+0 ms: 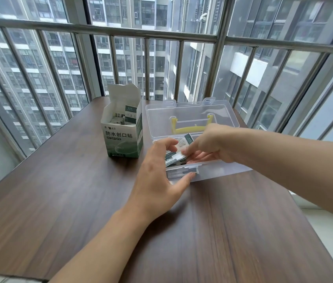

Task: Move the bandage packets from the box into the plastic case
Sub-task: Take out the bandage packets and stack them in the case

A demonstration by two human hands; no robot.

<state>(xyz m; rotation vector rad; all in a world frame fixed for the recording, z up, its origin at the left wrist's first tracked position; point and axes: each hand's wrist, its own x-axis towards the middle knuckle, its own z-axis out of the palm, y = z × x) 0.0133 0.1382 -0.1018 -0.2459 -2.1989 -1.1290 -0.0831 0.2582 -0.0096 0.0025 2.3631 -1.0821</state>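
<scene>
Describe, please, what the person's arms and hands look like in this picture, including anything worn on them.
Both forearms are bare as far as the frame shows: no sleeves, gloves, watch or bracelets. No rings are visible on the left hand or the right hand, and the nails that show look short and unpainted. Both arms enter from the near edge, the right from the frame's right side.

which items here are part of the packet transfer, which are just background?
In the job: bandage box, open, packets still inside; bandage packets in both hands over the case; plastic case, lid up; left hand; right hand.

Background: wooden table; window railing; buildings outside.
</scene>
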